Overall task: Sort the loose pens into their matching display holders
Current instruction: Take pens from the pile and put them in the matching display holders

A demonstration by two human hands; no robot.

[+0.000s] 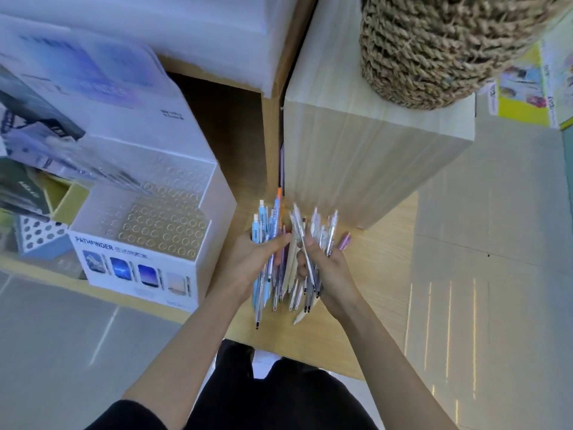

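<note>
I'm looking down on a light wooden counter (381, 274) with a tall pale wooden box (366, 156) standing at its far side and a woven rope basket (440, 51) sitting on top of that box. To the left stands the white PATHFINDER display holder (136, 274). Its stepped top is a grid of round holes, and all the holes I can see hold nothing. A smaller holder (37, 234) with holes sits further left, blurred.

Between the display holder and the box, above the counter, both hands hold a bundle of pens (291, 293), tips pointing toward me. My left hand (248, 262) is curled round the blue ones, with the thumb laid across. My right hand (328, 271) is closed round the clear ones. An orange pen (279, 200) sticks out farthest. A purple pen (344, 241) lies just beside the right fingers, and I cannot tell whether it is held.
</note>
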